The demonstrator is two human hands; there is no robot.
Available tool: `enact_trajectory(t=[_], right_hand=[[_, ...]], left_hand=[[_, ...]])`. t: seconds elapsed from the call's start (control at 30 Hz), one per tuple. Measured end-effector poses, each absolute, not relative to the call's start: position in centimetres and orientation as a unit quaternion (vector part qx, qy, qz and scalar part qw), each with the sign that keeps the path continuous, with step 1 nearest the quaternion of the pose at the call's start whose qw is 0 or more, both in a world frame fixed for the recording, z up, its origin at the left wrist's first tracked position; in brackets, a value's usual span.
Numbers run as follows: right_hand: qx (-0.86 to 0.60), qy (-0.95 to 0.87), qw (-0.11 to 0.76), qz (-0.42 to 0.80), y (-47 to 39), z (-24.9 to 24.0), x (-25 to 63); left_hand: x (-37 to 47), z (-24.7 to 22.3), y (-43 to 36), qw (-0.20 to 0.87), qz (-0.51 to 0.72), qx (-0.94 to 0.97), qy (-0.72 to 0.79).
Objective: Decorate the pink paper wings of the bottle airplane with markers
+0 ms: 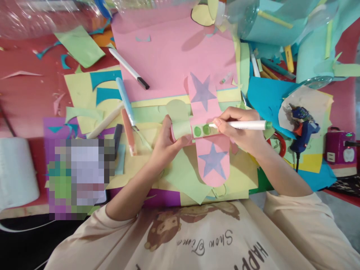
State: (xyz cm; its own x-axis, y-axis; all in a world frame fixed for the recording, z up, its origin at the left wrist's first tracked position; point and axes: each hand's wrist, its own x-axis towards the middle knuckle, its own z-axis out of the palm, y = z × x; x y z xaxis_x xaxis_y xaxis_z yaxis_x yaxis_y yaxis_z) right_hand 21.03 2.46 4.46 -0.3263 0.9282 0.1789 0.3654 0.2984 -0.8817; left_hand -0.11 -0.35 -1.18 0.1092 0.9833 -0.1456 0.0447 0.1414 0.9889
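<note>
A white marker with a green end [247,125] is pinched in my right hand [242,127], its tip at a pale green strip. Two dark green dots [197,131] show on that strip, which crosses a pink paper piece [209,150] bearing two purple stars, one above and one below. My left hand [168,140] holds the left end of the pink and green paper piece [181,128] between thumb and fingers. Beneath both hands lie sheets of yellow and light green paper [191,176].
A blue glue gun [302,135] rests at the right on paper, beside a purple box [340,146]. Clear plastic bottles [315,60] stand at the upper right. A black-tipped white marker [129,67] lies on pink paper [168,48]. A white roll [18,172] is far left.
</note>
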Motion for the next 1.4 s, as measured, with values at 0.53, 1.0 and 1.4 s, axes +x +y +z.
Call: enact_trajectory(t=[0.53,1.0,1.4], right_hand=[[-0.433,-0.730,0.343,0.402,2.44,4.55,21.38],[-0.453,-0.700,0.369,0.410,2.43,4.31,21.18],[-0.434,-0.658,0.415,0.456,2.40,4.34,21.08]], left_hand=[[-0.24,-1.49,-0.24,0.535,0.421,0.517,0.519],[-0.12,-1.11,-0.31,0.543,0.420,0.510,0.518],[-0.22,-0.99,-0.45,0.558,0.417,0.501,0.514]])
